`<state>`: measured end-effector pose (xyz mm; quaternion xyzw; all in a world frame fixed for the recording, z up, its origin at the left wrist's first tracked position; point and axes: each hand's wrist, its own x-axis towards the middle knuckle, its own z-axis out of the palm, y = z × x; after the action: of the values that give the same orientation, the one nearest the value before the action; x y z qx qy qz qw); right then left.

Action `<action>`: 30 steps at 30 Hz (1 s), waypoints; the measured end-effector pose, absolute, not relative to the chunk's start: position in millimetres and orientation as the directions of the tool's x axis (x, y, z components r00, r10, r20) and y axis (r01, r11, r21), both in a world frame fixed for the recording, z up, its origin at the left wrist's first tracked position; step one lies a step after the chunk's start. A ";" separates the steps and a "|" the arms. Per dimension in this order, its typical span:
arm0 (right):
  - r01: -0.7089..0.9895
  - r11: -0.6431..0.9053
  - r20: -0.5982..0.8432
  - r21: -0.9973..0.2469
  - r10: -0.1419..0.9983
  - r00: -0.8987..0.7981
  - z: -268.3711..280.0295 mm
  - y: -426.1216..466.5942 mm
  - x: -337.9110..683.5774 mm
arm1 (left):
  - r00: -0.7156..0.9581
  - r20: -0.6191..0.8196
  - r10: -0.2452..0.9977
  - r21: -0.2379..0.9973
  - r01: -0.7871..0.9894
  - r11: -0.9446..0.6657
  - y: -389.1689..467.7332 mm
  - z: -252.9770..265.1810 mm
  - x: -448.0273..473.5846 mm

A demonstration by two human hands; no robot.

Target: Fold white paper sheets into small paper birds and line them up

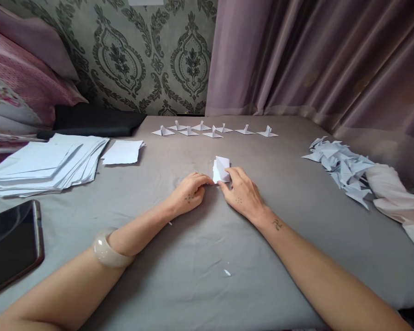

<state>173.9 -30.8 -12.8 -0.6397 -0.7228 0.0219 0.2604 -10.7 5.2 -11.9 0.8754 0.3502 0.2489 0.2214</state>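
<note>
A small folded piece of white paper (pixel 222 168) lies on the grey cloth in front of me, one flap raised. My right hand (pixel 243 191) grips its right side between thumb and fingers. From the left, my left hand (pixel 192 191) reaches the paper's lower left corner with curled fingers pressed together; whether it pinches the edge or only touches it is hard to see. Beyond the hands stand several folded paper birds (pixel 213 132) in loose rows.
Left lie a large stack of white paper (pixel 44 165), a smaller stack of squares (pixel 122 152) and a phone (pixel 14 246). A heap of folded paper pieces (pixel 343 163) sits right, beside a pale cloth (pixel 396 197). Paper scraps (pixel 227 272) dot the grey cloth. Curtains (pixel 296 55) hang behind.
</note>
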 end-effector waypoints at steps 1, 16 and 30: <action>0.907 0.168 0.348 -0.386 0.937 -0.025 -13.0 -29.1 175.5 | 0.637 0.283 0.717 0.558 0.498 -0.664 4.7 -12.1 -10.7; 0.189 -0.026 -0.042 -0.982 0.995 -0.085 -14.7 -18.8 189.8 | 0.845 0.444 0.299 -0.223 0.428 -0.876 -10.3 -4.8 -10.7; 0.898 0.244 0.125 -0.366 0.969 -0.212 16.3 -68.3 176.9 | 0.850 0.134 0.509 -0.151 0.525 -0.838 -20.4 1.7 -1.6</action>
<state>176.9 -68.3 16.3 -0.6055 -0.7710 0.1074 0.1653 -1.6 -20.4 1.7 0.9575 0.2700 0.0441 -0.0911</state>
